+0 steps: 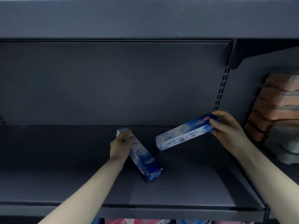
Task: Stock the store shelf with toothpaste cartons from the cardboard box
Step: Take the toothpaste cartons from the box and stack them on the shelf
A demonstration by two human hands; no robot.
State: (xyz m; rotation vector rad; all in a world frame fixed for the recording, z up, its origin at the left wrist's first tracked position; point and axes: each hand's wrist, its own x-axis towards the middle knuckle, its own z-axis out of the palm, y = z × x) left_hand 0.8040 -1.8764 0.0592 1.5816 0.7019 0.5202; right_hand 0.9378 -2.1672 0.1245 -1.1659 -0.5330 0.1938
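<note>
Stocking had barely begun: only two blue-and-white toothpaste cartons were at the dark metal shelf [64, 167]. The left hand [120, 147] gripped one carton [142, 160] lying on the shelf board. The right hand [229, 126] clasped a second carton [182, 135], tilted above it. The cardboard box was out of view. Stacked orange-brown packs [275, 102] filled the neighbouring bay, clear of the work.

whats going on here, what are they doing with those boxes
A person is stocking a dark, mostly bare shelf with toothpaste cartons. The left hand grips the far end of one carton lying on the shelf. The right hand holds a second carton by one end, tilted.
</note>
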